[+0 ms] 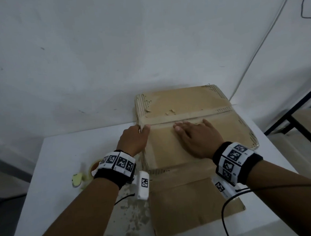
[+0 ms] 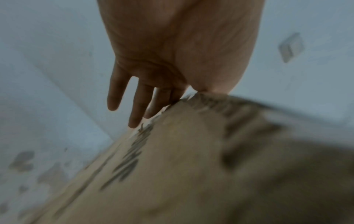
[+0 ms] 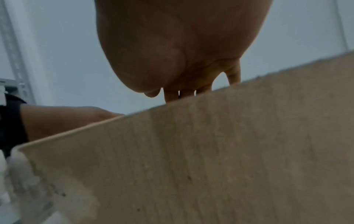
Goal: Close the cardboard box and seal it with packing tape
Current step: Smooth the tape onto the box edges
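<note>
Pressing tape (image 1: 185, 116) flat along the centre seam of the cardboard box (image 1: 196, 134), flaps already closed, box at one o'clock on the white surface (image 1: 64, 166). Right hand (image 1: 196, 137) lying flat, fingers straight just below the seam; left hand (image 1: 134, 138) at the nine o'clock end, thumb on top, fingers down the side. Tape roll (image 1: 93, 171) parked at eight o'clock. Probably left: smoothing the strip's ends

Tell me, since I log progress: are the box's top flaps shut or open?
Shut: the box flaps lie flat, meeting at the seam under the right hand.
</note>
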